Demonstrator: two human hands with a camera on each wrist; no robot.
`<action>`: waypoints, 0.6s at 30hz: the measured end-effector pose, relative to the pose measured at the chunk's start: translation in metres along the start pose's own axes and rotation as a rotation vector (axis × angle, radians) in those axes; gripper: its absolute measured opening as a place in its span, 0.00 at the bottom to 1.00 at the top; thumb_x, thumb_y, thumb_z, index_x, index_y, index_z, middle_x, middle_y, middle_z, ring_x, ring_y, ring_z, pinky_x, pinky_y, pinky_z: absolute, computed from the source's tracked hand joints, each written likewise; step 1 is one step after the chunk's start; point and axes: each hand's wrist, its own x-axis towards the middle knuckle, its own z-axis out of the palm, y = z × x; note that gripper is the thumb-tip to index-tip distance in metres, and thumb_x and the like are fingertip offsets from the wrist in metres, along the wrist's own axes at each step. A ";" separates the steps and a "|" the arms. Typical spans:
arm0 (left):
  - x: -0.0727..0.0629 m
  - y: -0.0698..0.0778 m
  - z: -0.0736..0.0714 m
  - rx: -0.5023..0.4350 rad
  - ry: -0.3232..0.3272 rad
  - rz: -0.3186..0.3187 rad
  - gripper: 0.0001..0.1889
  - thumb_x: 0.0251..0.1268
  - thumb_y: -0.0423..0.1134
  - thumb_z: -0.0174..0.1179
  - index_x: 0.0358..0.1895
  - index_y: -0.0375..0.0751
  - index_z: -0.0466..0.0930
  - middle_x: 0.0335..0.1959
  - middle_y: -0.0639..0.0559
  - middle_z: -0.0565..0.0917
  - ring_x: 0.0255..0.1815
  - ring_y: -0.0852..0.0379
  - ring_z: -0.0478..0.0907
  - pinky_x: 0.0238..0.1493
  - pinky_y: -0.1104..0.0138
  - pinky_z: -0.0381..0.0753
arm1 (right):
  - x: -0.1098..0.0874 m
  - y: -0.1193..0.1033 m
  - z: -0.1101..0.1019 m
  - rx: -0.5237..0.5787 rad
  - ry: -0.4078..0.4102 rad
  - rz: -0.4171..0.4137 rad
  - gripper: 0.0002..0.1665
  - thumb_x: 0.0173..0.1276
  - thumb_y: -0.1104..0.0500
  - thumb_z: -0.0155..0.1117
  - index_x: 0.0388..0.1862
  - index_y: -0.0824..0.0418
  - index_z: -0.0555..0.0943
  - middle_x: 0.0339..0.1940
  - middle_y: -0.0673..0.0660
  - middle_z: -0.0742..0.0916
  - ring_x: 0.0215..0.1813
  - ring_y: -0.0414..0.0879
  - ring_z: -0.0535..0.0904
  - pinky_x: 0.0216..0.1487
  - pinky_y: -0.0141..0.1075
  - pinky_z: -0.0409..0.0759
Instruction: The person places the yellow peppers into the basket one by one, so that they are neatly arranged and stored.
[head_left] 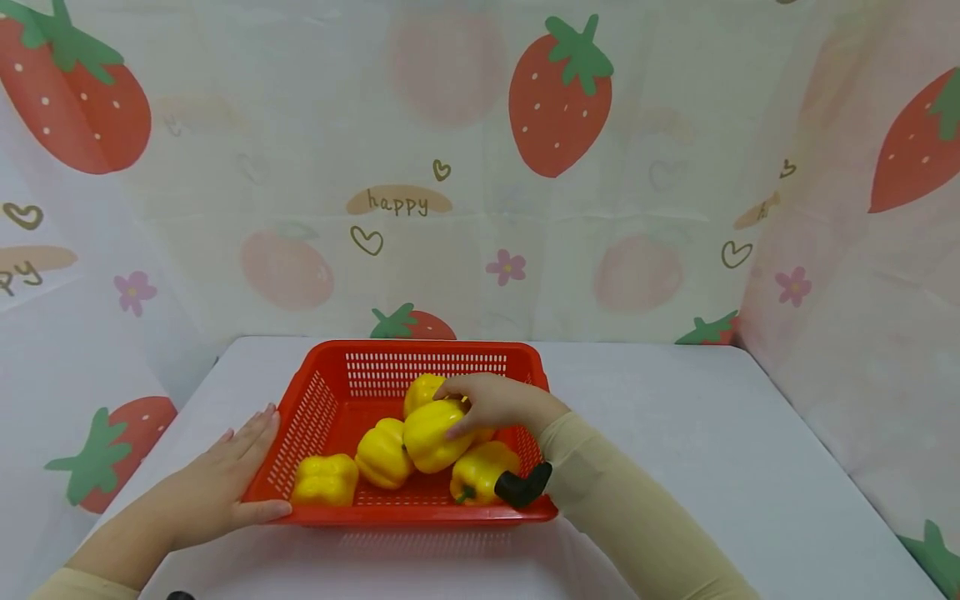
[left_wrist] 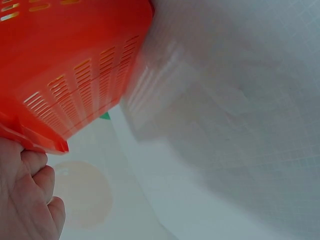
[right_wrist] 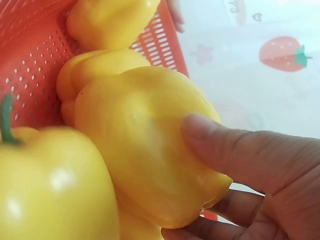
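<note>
A red plastic basket (head_left: 420, 515) with slotted walls holds several yellow bell peppers. My right hand (head_left: 495, 404) reaches over its right side and grips one yellow bell pepper (head_left: 435, 437) between thumb and fingers. In the right wrist view, the thumb presses the side of this pepper (right_wrist: 145, 140), and fingers curl under its end. Near it lie a front-right pepper (head_left: 486, 471), a middle one (head_left: 384, 454) and a back one (head_left: 422, 392). My left hand (head_left: 217, 479) rests at the basket's left rim with straight fingers, its thumb along the front corner.
Another yellow bell pepper (head_left: 325, 481) sits in the basket's front-left corner. The basket stands on a white-covered table (head_left: 675, 433). Behind and beside the table hangs a strawberry-print cloth (head_left: 465, 250). A black strap end (head_left: 523, 486) sticks out from the right wrist.
</note>
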 end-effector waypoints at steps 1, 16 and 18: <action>0.000 0.000 0.000 0.000 0.000 0.000 0.59 0.44 0.73 0.53 0.72 0.38 0.40 0.72 0.39 0.50 0.70 0.42 0.48 0.63 0.41 0.52 | 0.000 0.000 0.000 0.001 -0.001 0.002 0.27 0.53 0.48 0.70 0.53 0.46 0.75 0.45 0.41 0.78 0.49 0.39 0.72 0.54 0.34 0.72; 0.001 0.001 0.000 0.008 -0.008 -0.014 0.59 0.44 0.73 0.53 0.72 0.38 0.41 0.71 0.38 0.51 0.70 0.42 0.48 0.63 0.41 0.53 | 0.012 -0.004 0.006 -0.029 0.033 0.066 0.28 0.53 0.49 0.70 0.54 0.46 0.74 0.46 0.43 0.79 0.49 0.41 0.72 0.54 0.36 0.72; 0.001 0.000 0.000 0.012 -0.007 -0.012 0.59 0.44 0.73 0.53 0.72 0.37 0.41 0.71 0.38 0.51 0.70 0.42 0.49 0.63 0.41 0.53 | 0.012 -0.006 0.006 -0.041 0.033 0.081 0.29 0.52 0.49 0.71 0.55 0.45 0.74 0.48 0.44 0.78 0.51 0.41 0.71 0.56 0.37 0.71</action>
